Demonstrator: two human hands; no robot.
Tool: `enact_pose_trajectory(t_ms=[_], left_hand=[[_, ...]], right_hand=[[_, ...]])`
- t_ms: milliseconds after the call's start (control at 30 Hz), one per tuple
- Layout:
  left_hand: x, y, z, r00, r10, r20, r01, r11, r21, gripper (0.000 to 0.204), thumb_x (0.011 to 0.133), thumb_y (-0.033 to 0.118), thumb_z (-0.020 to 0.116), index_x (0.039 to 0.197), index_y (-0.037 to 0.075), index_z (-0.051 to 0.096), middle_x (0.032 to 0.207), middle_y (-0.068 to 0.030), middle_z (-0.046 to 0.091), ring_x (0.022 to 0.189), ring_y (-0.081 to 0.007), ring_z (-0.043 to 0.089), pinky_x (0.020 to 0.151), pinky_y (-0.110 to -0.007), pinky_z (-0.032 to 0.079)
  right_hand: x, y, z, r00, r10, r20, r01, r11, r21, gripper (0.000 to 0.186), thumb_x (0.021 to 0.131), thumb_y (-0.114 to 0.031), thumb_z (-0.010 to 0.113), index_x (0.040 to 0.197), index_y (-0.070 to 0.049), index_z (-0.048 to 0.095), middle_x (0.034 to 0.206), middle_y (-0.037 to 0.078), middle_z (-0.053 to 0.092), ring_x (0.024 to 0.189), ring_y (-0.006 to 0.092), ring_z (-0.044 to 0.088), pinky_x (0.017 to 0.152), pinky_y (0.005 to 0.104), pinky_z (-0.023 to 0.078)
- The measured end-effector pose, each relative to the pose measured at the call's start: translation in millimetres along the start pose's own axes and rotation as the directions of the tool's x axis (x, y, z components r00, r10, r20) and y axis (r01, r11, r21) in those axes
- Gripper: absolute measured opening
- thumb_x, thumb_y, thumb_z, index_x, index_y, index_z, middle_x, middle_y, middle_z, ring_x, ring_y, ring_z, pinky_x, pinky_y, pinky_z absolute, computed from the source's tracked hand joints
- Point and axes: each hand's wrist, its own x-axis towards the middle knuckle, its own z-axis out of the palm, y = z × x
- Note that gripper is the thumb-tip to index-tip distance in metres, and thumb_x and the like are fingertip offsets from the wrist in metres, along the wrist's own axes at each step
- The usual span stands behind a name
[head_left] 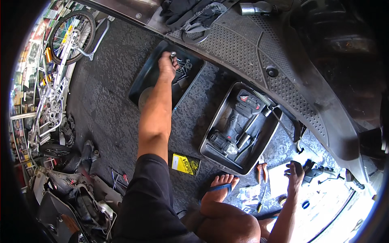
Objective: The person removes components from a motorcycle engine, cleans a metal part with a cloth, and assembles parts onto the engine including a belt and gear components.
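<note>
Reaching over the dark tray (139, 75) at the upper left, my left hand (166, 65) is closed around a small shiny metal piece (173, 54) with a rounded end; its exact kind is too small to tell. Several bolts and sockets (185, 67) lie in the tray beside that hand. At the lower right, my right hand (296, 174) hangs with its fingers loosely curled and apart, and nothing shows in them. Near it are a black lever assembly (312, 170) on a pale sheet and orange-handled pliers (261, 172).
A second tray (206, 152) holds a cordless power tool (233, 125) and hand tools. The scooter's textured footboard (243, 44) runs along the upper right. A yellow-black box (185, 163) lies on the floor. Scooter body parts (77, 202) and a wheeled frame (73, 40) stand at the left.
</note>
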Motion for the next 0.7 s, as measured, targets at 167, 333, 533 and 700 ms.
enact_pose_trajectory(t_ms=[167,333,533,700], left_hand=[[-26.3,11.3,5.8,0.991,-0.049,-0.128,0.018,0.973,-0.232,0.013,0.089,0.024,0.064,0.081,0.013,0.062,0.067,0.0005,0.056,0.057,-0.0124,0.052,0.050,-0.026,0.041],[-33.6,-9.2,35.4,0.874,0.230,0.428,-0.486,0.431,0.761,0.036,0.085,0.026,0.074,0.116,0.006,0.070,0.096,-0.0126,0.074,0.085,-0.0226,0.070,0.076,-0.035,0.055],[-46.8,-29.2,55.0,0.909,0.117,0.399,-0.415,0.194,0.889,0.041,0.085,0.023,0.065,0.124,0.009,0.066,0.118,-0.0186,0.068,0.110,-0.0358,0.064,0.094,-0.040,0.051],[-57.6,-25.6,61.6,0.873,0.296,0.388,-0.447,0.166,0.879,0.030,0.083,0.024,0.070,0.105,0.003,0.070,0.103,-0.0216,0.070,0.100,-0.0366,0.068,0.087,-0.042,0.053]], right_hand=[[0.5,8.9,2.1,0.999,-0.002,0.032,0.003,0.999,-0.042,0.035,0.097,-0.032,0.062,0.113,-0.001,0.063,0.090,0.009,0.068,0.067,0.0133,0.061,0.057,0.0271,0.051],[6.5,23.9,-7.1,1.000,0.000,0.019,0.001,1.000,-0.026,0.034,0.096,-0.032,0.061,0.112,-0.001,0.063,0.089,0.009,0.068,0.064,0.0137,0.061,0.053,0.0264,0.050],[11.6,5.8,-2.6,0.994,-0.101,0.033,0.104,0.990,-0.099,0.031,0.096,-0.026,0.060,0.113,-0.001,0.064,0.090,0.010,0.069,0.064,0.0146,0.062,0.054,0.0274,0.050],[6.1,-6.5,7.2,0.993,-0.104,0.050,0.107,0.993,-0.050,0.029,0.096,-0.024,0.060,0.111,0.000,0.064,0.088,0.012,0.070,0.063,0.0143,0.062,0.055,0.0271,0.051]])
